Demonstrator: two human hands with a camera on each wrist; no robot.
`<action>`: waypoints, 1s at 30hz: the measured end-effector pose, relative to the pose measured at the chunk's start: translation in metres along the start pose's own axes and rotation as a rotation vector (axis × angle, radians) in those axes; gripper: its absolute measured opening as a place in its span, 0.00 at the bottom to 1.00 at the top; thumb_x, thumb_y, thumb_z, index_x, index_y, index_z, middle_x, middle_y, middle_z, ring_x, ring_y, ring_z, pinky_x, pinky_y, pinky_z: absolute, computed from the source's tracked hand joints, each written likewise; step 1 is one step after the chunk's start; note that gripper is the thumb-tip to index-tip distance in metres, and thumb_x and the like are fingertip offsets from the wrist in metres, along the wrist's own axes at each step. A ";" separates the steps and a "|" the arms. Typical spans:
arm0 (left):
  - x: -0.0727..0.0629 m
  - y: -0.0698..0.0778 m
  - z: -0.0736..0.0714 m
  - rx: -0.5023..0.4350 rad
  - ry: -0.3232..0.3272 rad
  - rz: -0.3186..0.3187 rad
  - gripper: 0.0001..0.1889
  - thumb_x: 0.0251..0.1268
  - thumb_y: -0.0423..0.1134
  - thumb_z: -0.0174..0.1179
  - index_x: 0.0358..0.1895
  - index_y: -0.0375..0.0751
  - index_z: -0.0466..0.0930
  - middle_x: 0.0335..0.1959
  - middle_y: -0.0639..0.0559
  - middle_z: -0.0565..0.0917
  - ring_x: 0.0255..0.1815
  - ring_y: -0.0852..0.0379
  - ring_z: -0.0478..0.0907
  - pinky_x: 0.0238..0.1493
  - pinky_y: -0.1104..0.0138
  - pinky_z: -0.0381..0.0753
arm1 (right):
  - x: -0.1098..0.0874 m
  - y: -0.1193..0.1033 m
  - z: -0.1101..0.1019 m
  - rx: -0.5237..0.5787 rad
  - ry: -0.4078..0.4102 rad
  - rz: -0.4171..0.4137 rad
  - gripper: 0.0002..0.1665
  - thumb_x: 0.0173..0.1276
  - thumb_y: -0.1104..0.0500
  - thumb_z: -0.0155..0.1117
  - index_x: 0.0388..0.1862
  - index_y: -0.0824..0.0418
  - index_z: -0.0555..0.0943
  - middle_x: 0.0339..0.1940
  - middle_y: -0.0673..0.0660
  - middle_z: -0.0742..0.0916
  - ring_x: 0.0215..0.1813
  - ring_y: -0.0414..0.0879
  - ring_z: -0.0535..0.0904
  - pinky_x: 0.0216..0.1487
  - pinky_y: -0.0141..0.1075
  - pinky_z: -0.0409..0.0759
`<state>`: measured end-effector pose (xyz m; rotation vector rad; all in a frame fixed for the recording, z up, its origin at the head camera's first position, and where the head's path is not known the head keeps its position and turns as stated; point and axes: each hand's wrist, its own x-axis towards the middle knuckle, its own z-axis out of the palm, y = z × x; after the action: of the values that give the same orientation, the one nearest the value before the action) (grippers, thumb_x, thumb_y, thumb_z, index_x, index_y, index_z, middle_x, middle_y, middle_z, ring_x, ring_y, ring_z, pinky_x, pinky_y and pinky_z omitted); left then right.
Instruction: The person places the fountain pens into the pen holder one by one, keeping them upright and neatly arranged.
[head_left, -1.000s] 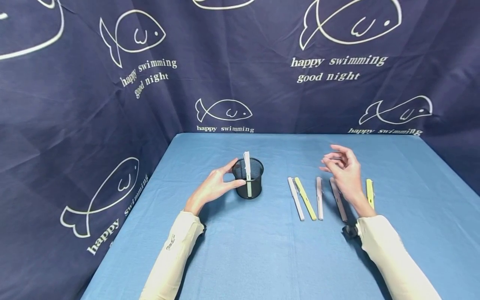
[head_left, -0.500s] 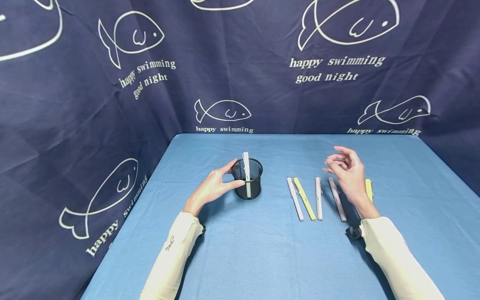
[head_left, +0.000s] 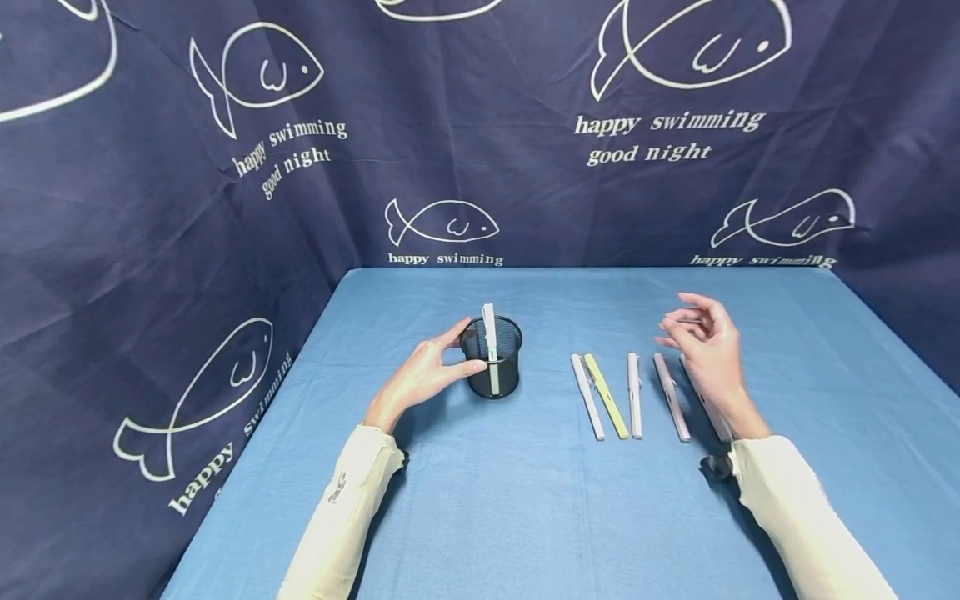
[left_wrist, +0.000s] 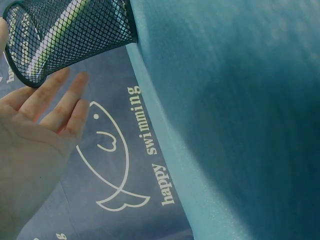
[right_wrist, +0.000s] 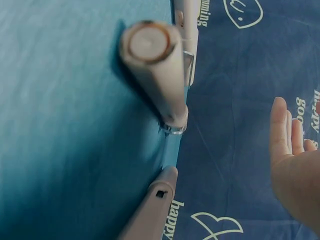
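My left hand (head_left: 422, 373) grips the black mesh pen holder (head_left: 507, 377), thumb at the near rim and a finger behind. One white and pale green pen (head_left: 490, 327) stands in the holder, leaning slightly. My right hand (head_left: 712, 346) hovers over the right end of a row of pens, fingers loosely bent, holding nothing. Along that row lie a whitish pen (head_left: 587, 397), a yellow pen (head_left: 606, 397), a pale pink pen (head_left: 634, 397) and a mauve pen (head_left: 671, 397). Another pale pen (head_left: 723, 427) is partly hidden under the right hand. In the right wrist view, a pen end (right_wrist: 150, 45) looms close.
A blue cloth (head_left: 525, 500) covers the table. Dark blue curtains (head_left: 540, 200) with fish drawings hang behind and along the left side. A dark wrist strap (head_left: 717, 467) shows at the right cuff.
My right hand has drifted right along the row. It now hides the rightmost yellow pen and uncovers part of a pale one. My left hand keeps its hold on the pen holder.
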<state>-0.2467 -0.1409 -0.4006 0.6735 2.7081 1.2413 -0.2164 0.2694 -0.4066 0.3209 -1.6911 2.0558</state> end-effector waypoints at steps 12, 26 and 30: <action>0.000 0.000 -0.001 0.014 0.009 0.002 0.47 0.66 0.61 0.69 0.83 0.52 0.58 0.65 0.43 0.81 0.73 0.49 0.70 0.71 0.48 0.67 | 0.000 -0.001 -0.014 -0.018 0.015 -0.008 0.23 0.71 0.80 0.58 0.64 0.72 0.73 0.39 0.56 0.85 0.39 0.41 0.86 0.40 0.32 0.85; 0.000 -0.001 -0.001 0.008 0.008 0.006 0.46 0.66 0.61 0.68 0.83 0.53 0.58 0.64 0.43 0.81 0.72 0.49 0.70 0.71 0.49 0.66 | -0.002 -0.005 -0.026 0.008 0.054 0.005 0.21 0.72 0.80 0.57 0.61 0.68 0.75 0.38 0.55 0.86 0.38 0.41 0.87 0.40 0.32 0.85; 0.000 0.000 -0.001 0.009 0.007 0.009 0.47 0.66 0.61 0.69 0.83 0.53 0.58 0.65 0.43 0.81 0.73 0.49 0.70 0.71 0.48 0.66 | -0.002 -0.006 -0.029 -0.006 0.065 0.006 0.22 0.71 0.80 0.57 0.60 0.65 0.76 0.37 0.54 0.86 0.37 0.40 0.87 0.39 0.32 0.85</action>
<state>-0.2466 -0.1419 -0.4003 0.6839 2.7205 1.2368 -0.2087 0.2978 -0.4085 0.2450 -1.6612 2.0430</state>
